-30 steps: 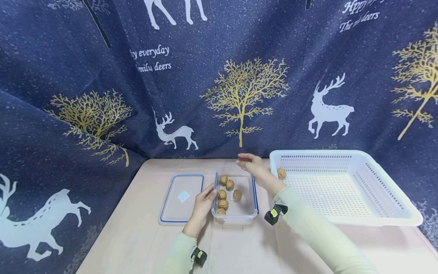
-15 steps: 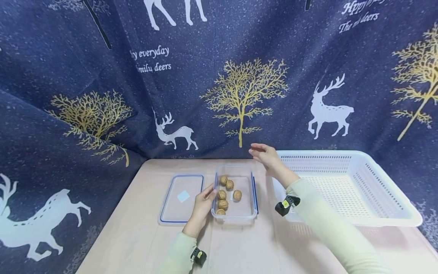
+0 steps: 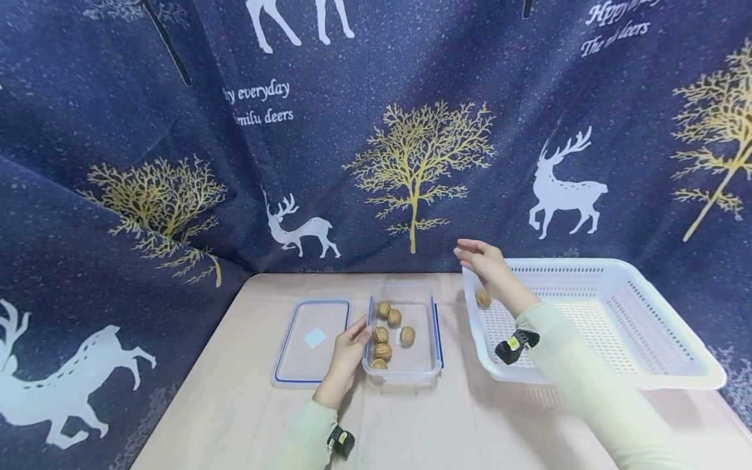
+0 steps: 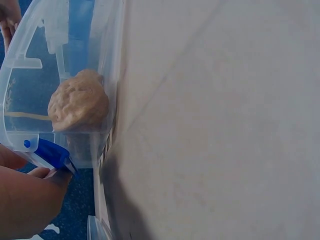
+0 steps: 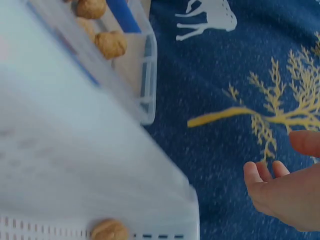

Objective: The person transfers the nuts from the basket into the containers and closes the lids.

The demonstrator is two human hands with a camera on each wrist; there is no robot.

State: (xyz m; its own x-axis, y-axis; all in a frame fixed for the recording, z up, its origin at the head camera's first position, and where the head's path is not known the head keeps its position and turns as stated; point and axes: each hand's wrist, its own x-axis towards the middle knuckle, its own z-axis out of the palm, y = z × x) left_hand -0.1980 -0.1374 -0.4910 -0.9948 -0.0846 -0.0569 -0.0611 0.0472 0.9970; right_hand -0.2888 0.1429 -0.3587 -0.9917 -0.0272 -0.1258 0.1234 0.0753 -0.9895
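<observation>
A clear plastic food container stands on the table with several walnuts inside. My left hand holds its left side; in the left wrist view the thumb and fingers are at the blue latch, partly hidden. One walnut shows through the container's wall there. My right hand hovers above the left rim of a white plastic basket, fingers loosely bent and nothing in them. Near that rim, a walnut lies in the basket. The right wrist view has this walnut at its bottom edge.
Left of the container lies its clear lid with a blue seal, flat on the pale table. A dark blue cloth with deer and trees hangs behind the table. The basket's walls rise between its walnut and the container.
My right hand has moved right, from above the container's far right corner to over the basket's left rim. My left hand, the container and its walnuts have stayed put.
</observation>
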